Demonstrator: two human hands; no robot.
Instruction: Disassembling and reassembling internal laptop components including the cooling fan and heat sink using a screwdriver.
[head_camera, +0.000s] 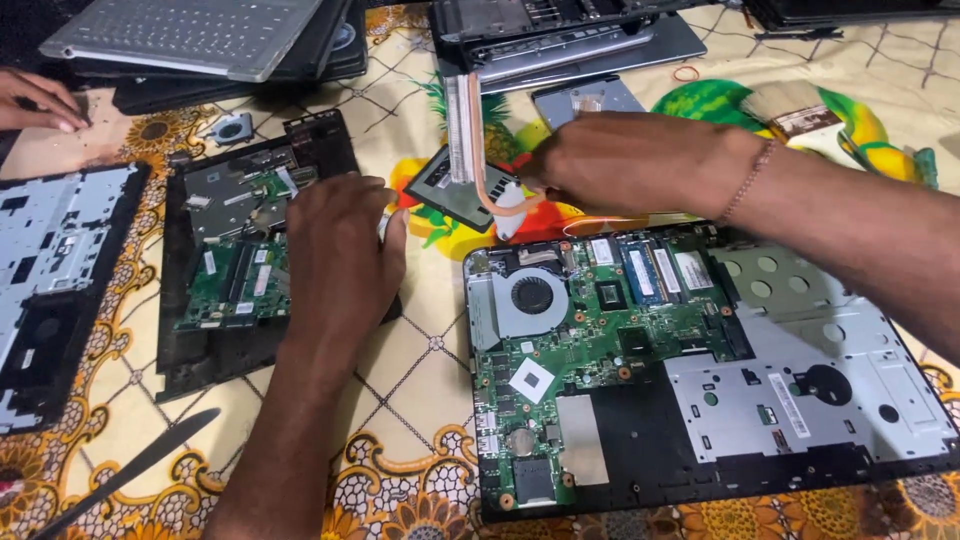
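Right hand (640, 160) was pinched shut on the copper heat pipe (480, 190), holding its finned end raised just above and beyond the opened laptop base (900, 420). Fan (530, 297) and bare processor die (532, 380) sat below that hand on the green board. Left hand (335, 250) lay flat, fingers together, on the smaller stripped chassis (190, 350) to its own side, gripping nothing. Judged step: heatsink lifted free. Next move called for a steady carry clear of the board.

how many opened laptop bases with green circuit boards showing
2: one laptop base under the right hand, another laptop base under the left hand; stacked laptops behind may hide more.
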